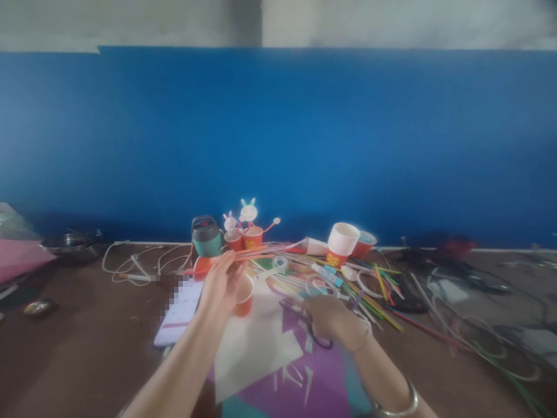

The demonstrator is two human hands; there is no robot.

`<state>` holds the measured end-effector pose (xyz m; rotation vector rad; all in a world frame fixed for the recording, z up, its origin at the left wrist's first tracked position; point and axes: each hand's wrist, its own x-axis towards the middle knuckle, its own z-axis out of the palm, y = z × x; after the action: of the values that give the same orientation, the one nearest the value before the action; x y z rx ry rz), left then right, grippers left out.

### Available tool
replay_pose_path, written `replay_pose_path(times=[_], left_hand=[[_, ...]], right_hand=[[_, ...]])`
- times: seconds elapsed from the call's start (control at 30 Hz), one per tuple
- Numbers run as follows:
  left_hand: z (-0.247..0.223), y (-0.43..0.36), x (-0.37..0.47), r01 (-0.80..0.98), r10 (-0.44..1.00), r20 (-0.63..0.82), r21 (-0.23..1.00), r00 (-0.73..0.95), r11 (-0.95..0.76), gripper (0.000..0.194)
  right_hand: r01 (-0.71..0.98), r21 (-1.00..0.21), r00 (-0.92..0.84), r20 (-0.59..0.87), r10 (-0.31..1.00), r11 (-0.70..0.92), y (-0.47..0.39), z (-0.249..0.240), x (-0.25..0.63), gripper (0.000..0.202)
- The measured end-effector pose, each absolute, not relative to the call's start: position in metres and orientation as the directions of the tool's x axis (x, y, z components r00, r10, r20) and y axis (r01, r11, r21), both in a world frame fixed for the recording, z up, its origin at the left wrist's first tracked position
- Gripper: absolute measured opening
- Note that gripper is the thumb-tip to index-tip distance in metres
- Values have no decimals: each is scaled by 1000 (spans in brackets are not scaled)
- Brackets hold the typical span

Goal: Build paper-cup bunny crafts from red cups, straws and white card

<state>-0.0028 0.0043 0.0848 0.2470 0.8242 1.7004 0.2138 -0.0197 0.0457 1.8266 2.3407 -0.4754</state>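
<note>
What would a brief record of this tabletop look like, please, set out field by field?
Left hand: left hand beside a red paper cup; contact unclear
Right hand: right hand apparently holding dark scissors
Between forearms: white sheet overlapping a purple sheet
Back: teal container, rabbit-like figure, stacked cups
Backdrop: blue panel
Clarity: blurry

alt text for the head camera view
A person's left hand is beside a red paper cup, and the right hand grips dark scissors near a white paper sheet. Beyond are thin multicoloured sticks, a stack of red-and-white paper cups and two rabbit-faced cup figures before a blue wall.
</note>
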Motion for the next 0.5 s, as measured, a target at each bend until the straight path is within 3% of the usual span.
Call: replay_pose_path(times=[0.1, 0.2, 0.33, 0.4, 0.5], left_hand=[[84, 4, -3, -773, 905, -293, 631, -308, -59, 18], [82, 5, -2, -776, 899, -302, 628, -318, -63, 18], [80, 4, 2, -785, 895, -302, 615, -328, -80, 21], [81, 2, 4, -791, 899, -296, 607, -322, -83, 23], [82, 0, 5, -807, 896, -315, 586, -314, -77, 21]], right_hand=[[967, -171, -239, -335, 911, 191, -16, 60, 223, 41], [943, -273, -274, -320, 907, 189, -17, 73, 232, 44], [906, -391, -291, -298, 909, 161, -20, 87, 239, 29], [860, -474, -334, -247, 909, 187, -22, 92, 239, 21], [749, -624, -362, -100, 927, 225, -23, 98, 236, 25]])
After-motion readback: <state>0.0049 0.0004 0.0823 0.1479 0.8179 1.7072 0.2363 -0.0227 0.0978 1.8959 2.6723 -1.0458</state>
